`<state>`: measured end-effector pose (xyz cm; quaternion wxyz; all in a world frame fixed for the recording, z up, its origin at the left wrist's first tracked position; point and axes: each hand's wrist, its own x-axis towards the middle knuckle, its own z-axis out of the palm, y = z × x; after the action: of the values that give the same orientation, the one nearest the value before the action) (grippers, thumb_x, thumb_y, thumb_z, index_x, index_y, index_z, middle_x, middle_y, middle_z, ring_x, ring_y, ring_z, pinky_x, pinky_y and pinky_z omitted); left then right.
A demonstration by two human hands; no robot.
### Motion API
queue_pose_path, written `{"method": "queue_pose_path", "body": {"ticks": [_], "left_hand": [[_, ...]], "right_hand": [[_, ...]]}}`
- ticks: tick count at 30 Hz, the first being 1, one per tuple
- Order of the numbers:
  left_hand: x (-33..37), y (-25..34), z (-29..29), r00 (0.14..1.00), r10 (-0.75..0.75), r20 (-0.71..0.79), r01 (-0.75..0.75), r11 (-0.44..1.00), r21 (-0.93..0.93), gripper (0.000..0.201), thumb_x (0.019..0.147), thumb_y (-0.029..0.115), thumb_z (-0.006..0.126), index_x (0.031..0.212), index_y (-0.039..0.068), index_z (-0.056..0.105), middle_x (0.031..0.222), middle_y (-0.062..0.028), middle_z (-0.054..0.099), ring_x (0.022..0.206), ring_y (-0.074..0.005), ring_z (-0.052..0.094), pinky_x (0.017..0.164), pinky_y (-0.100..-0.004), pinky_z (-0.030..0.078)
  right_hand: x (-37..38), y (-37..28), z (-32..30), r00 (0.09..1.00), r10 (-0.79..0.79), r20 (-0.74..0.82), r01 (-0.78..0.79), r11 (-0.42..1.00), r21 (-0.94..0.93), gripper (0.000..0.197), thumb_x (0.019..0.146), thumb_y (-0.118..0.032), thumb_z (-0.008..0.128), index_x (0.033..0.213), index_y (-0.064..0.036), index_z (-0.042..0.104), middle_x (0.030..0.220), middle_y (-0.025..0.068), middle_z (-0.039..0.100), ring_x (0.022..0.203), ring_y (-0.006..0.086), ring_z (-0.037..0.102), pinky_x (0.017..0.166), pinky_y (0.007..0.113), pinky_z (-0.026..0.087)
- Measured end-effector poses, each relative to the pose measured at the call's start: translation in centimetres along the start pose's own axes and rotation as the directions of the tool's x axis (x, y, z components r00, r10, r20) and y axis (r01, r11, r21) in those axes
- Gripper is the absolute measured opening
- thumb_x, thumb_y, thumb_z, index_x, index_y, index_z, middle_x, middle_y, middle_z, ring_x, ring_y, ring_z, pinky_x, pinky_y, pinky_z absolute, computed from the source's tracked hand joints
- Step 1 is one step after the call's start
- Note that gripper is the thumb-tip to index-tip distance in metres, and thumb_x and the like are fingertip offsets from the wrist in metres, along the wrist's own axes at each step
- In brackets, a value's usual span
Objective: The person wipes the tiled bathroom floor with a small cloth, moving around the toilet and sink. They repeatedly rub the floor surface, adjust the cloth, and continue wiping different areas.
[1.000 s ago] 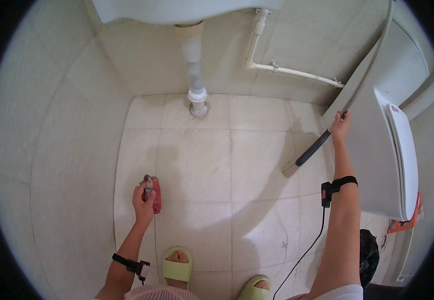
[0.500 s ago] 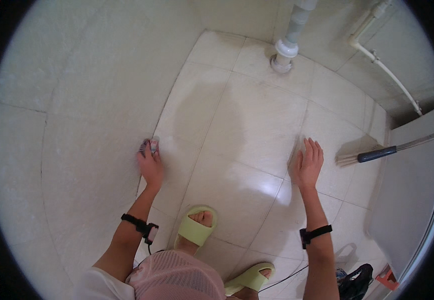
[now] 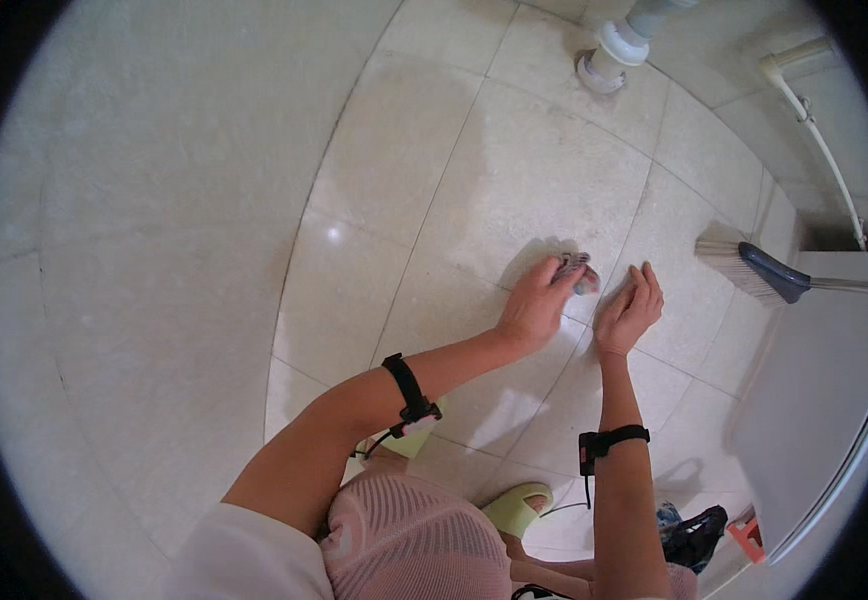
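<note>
From where I stand, the pale wall [image 3: 174, 200] takes up the whole left side, and beside it spreads the cream tiled floor [image 3: 404, 190], with a white fixture [image 3: 814, 400] along the right. A broom [image 3: 772, 272] leans in near that fixture, its bristles pointing toward the person. Over the tiles, two bare forearms reach forward, each with a black strap, the left one slanting across the body. The left hand [image 3: 532, 305] has its grip closed round a crumpled bundle [image 3: 574, 263]; the right hand [image 3: 629, 312] is just beside it, fingers loosely extended and nothing visible in that grip. To handle the bundle well now, I'd keep the left thumb and fingers firm about its middle, bring the right palm in from the side to steady the free end, and gather loose folds so none slip out; the strap's thin cable is best kept clear. The bundle lies between the two hands, over the middle of the floor; I cannot tell whether it touches the tiles. It looks small, soft and wrinkled, mostly dark grey and patterned, with a paler, faintly reddish bit at its right end.
</note>
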<state>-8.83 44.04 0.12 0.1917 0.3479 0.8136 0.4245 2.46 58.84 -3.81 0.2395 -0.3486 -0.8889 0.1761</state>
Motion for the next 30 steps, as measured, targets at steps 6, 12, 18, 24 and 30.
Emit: {"method": "queue_pose_path", "body": {"ticks": [6,12,18,24,30], "left_hand": [[-5.9,-7.4,-15.2,0.905,-0.056,-0.422,0.228,0.901,0.369,0.032,0.092,-0.005,0.052,0.119,0.009,0.062,0.121,-0.0142,0.062,0.111,-0.0290,0.057,0.098,-0.0409,0.043],[-11.4,-13.4,-18.5,0.815,0.021,-0.579,0.442,0.624,0.645,0.045,0.085,-0.009,0.054,0.128,0.005,0.060,0.117,-0.0167,0.059,0.103,-0.0350,0.056,0.087,-0.0470,0.046],[-3.6,-2.5,-2.2,0.994,-0.019,-0.104,-0.001,0.981,-0.196,0.022,0.101,0.008,0.050,0.111,0.006,0.070,0.112,-0.0166,0.067,0.102,-0.0340,0.063,0.090,-0.0453,0.050],[-1.8,-4.7,-11.6,0.940,-0.188,-0.286,0.177,0.982,-0.064,0.033,0.095,-0.002,0.047,0.123,0.008,0.062,0.116,-0.0128,0.065,0.106,-0.0335,0.059,0.095,-0.0445,0.046],[-12.9,-13.3,-22.1,0.777,-0.144,-0.612,0.577,0.551,0.603,0.054,0.082,-0.009,0.055,0.136,-0.001,0.054,0.117,-0.0191,0.057,0.102,-0.0378,0.052,0.090,-0.0477,0.042]], "right_hand": [[0.2,0.0,0.4,0.999,0.028,-0.030,-0.027,1.000,0.013,0.024,0.099,-0.003,0.049,0.119,-0.0027,0.064,0.133,0.0178,0.063,0.123,0.0363,0.055,0.110,0.047,0.035],[0.2,-0.4,0.5,0.998,0.001,-0.061,-0.002,1.000,-0.016,0.022,0.100,-0.003,0.049,0.116,-0.0022,0.064,0.131,0.0182,0.064,0.119,0.0363,0.057,0.113,0.048,0.034],[0.1,0.0,0.3,0.998,0.006,-0.058,-0.007,1.000,-0.024,0.022,0.100,-0.005,0.050,0.116,-0.0020,0.064,0.129,0.0186,0.065,0.117,0.0359,0.058,0.112,0.048,0.036],[-0.1,0.5,0.4,0.999,0.003,-0.044,-0.005,0.999,-0.051,0.021,0.101,-0.006,0.050,0.116,-0.0015,0.064,0.131,0.0168,0.064,0.116,0.0345,0.057,0.106,0.045,0.039],[-0.1,0.2,0.5,0.999,0.041,-0.028,-0.043,0.996,-0.073,0.020,0.101,-0.006,0.051,0.116,-0.0013,0.063,0.133,0.0156,0.063,0.117,0.0329,0.055,0.106,0.043,0.039]]}}
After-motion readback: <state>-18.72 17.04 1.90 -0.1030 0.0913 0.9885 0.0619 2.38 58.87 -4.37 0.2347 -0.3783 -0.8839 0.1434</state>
